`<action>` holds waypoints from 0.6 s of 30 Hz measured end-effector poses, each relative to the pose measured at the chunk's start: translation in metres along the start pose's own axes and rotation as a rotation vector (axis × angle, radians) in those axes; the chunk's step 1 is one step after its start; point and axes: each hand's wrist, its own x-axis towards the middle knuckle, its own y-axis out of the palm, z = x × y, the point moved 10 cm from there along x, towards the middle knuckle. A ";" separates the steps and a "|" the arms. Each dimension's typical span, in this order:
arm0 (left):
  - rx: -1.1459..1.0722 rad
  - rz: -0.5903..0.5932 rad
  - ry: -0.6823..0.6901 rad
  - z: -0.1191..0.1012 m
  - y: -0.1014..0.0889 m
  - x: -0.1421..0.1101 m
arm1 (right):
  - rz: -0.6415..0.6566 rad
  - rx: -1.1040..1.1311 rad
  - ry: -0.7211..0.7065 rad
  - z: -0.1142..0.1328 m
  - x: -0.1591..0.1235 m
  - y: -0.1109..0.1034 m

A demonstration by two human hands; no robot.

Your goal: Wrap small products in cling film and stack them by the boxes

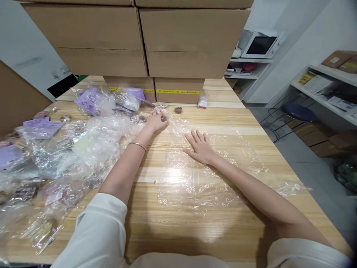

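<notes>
My left hand (156, 121), a thin bracelet on its wrist, reaches toward the far side of the table. Its fingers curl around a small brown item (163, 118), partly hidden by the hand; the item's kind is unclear. Close by are small wrapped brown pieces (142, 118). My right hand (201, 147) lies flat with fingers spread on a large clear plastic bag (181, 186), which is stretched out across the wooden table. Another small brown lump (178, 110) sits beyond the bag, to the right of my left hand.
A heap of crumpled clear plastic packaging (97, 137) with purple packets (87, 100) covers the table's left side. Stacked cardboard boxes (192, 44) rise at the back. A small white-and-red object (202, 101) stands before them. A stool (298, 111) and shelves are at right.
</notes>
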 end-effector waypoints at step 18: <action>0.237 0.124 0.261 -0.046 -0.011 -0.113 | 0.015 0.026 0.002 -0.003 0.040 0.002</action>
